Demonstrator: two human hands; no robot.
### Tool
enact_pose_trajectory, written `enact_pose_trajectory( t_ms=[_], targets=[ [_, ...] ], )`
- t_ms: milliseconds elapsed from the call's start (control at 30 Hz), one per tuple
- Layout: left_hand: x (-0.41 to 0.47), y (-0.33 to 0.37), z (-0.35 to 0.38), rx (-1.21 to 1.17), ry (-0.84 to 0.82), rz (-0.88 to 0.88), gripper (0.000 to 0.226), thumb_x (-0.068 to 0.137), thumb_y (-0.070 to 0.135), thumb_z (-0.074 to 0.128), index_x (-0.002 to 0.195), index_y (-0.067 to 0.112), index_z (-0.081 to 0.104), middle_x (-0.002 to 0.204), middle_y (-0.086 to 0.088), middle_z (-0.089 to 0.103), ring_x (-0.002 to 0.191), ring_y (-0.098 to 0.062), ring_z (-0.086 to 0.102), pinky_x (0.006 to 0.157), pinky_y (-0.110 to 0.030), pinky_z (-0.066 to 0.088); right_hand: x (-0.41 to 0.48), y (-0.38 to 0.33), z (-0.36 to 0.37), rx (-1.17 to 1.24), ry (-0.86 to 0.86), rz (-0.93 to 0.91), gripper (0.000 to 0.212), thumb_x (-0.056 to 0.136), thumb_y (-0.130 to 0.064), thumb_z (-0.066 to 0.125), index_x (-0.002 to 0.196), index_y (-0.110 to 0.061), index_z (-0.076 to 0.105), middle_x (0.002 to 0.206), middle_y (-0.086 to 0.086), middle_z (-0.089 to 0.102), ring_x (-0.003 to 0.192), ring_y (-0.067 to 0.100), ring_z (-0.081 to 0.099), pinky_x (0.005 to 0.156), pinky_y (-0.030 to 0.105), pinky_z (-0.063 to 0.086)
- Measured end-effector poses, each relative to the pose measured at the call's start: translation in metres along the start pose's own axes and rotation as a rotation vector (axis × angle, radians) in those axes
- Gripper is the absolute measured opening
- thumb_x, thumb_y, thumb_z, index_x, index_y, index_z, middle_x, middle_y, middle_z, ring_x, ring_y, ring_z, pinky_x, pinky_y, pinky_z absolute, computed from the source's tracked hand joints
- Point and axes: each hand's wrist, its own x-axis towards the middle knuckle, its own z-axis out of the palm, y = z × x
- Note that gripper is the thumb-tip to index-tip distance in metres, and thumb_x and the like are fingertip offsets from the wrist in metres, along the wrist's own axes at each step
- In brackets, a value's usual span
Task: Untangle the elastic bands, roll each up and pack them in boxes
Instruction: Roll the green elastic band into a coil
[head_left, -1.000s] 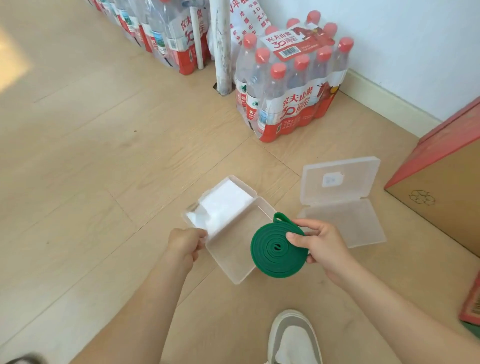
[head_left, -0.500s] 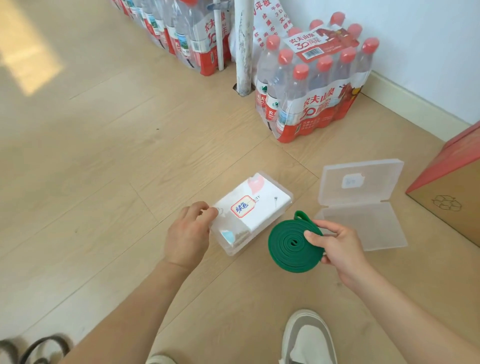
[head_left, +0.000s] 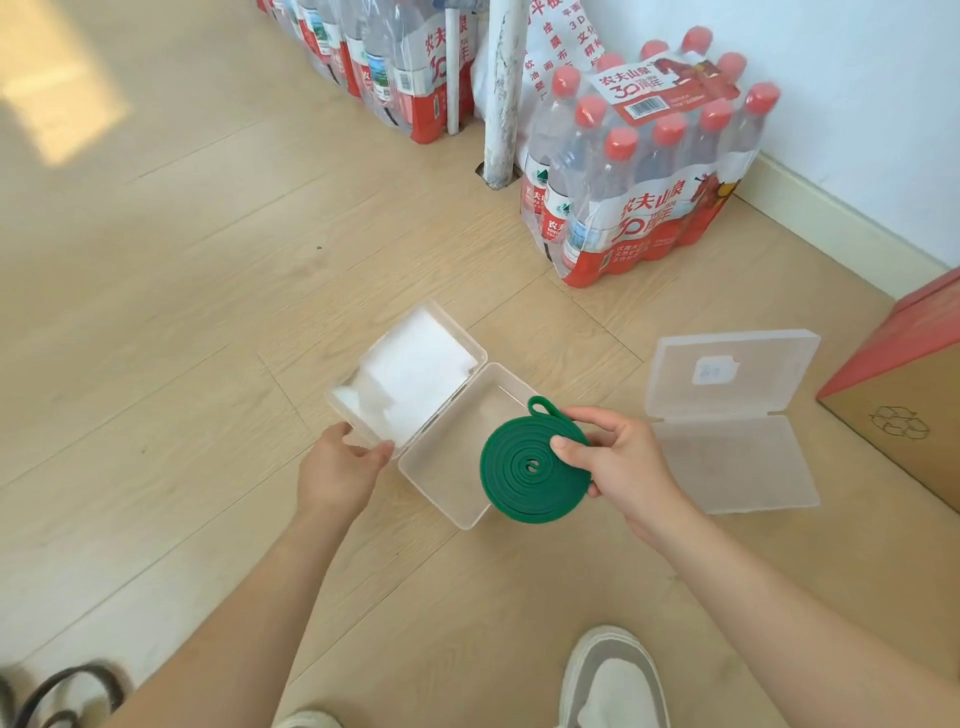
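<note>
Both forearms (head_left: 244, 597) are bare all the way down to the left hand (head_left: 340, 467) and right hand (head_left: 623, 462), nails short and plain. One sneaker (head_left: 615, 680) shows, grey upper with a white toe panel, plus the pale tip of another shoe (head_left: 306, 721) at the bottom edge

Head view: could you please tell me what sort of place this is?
Probably an indoor storage corner, home or office; I cannot be sure. Shrink-wrapped packs of bottled water stand by a white wall, a cardboard carton sits at the right, and the floor is wood-look boards.
</note>
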Motion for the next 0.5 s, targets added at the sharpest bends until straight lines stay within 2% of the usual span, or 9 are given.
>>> enact_pose_trajectory(
  t_ms=[67,100,167,233,300,400,500],
  targets=[
    [-0.011,0.001,-0.008,0.112,0.134,0.148,0.077,0.076,0.024,0.077,0.140,0.015,0.035,0.115,-0.006,0.055,0.101,-0.023,0.056,0.090,-0.038,0.047,0.006,-0.003,0.011,-0.019,-0.017,-0.010,0.028,0.083,-0.010,0.073,0.104,-0.029,0.068,0.084,0.005,0.070,0.061,0.010,0.058,0.043,0.020,0.039],
    [-0.020,0.005,-0.012,0.121,0.130,0.298,0.084,0.073,0.023,0.080,0.141,0.021,0.032,0.123,-0.004,0.047,0.107,-0.020,0.051,0.092,-0.034,0.044,0.008,-0.004,0.017,-0.025,-0.021,-0.012,0.027,0.083,-0.012,0.073,0.102,-0.031,0.068,0.085,0.006,0.070,0.064,0.012,0.059,0.045,0.021,0.040],
    [-0.036,0.019,-0.014,0.271,-0.076,0.615,0.094,0.068,0.034,0.082,0.144,0.032,0.026,0.135,0.004,0.036,0.121,-0.014,0.035,0.100,-0.028,0.035,0.011,-0.005,0.028,-0.033,-0.019,-0.017,0.027,0.083,-0.013,0.073,0.100,-0.033,0.067,0.084,0.007,0.070,0.066,0.014,0.061,0.046,0.022,0.042],
    [-0.046,0.026,-0.002,0.482,-0.233,0.783,0.102,0.066,0.050,0.078,0.146,0.036,0.018,0.147,0.008,0.022,0.130,-0.014,0.022,0.103,-0.028,0.031,0.013,-0.004,0.039,-0.026,-0.005,-0.030,0.027,0.083,-0.012,0.073,0.095,-0.035,0.067,0.083,0.009,0.071,0.065,0.015,0.061,0.046,0.023,0.043],
    [-0.050,0.026,0.013,0.524,-0.225,0.752,0.103,0.066,0.054,0.076,0.147,0.036,0.013,0.148,0.007,0.020,0.129,-0.018,0.025,0.100,-0.029,0.035,0.014,-0.004,0.048,0.006,0.005,-0.028,0.027,0.083,-0.012,0.072,0.094,-0.036,0.066,0.084,0.011,0.072,0.066,0.017,0.063,0.046,0.023,0.043],
    [-0.046,0.023,0.027,0.422,-0.152,0.688,0.102,0.068,0.051,0.075,0.146,0.028,0.015,0.136,0.002,0.038,0.117,-0.020,0.041,0.095,-0.027,0.037,0.020,-0.003,0.056,0.027,-0.025,-0.017,0.029,0.085,-0.011,0.071,0.105,-0.032,0.066,0.084,0.009,0.073,0.066,0.017,0.064,0.048,0.024,0.044],
    [-0.038,0.019,0.034,0.501,-0.087,0.687,0.107,0.071,0.054,0.072,0.149,0.016,0.010,0.132,0.000,0.044,0.113,-0.021,0.046,0.094,-0.027,0.037,0.029,-0.002,0.059,-0.059,-0.085,-0.040,0.027,0.087,-0.011,0.068,0.096,-0.036,0.063,0.084,0.010,0.072,0.066,0.018,0.064,0.050,0.027,0.045]
  ],
)
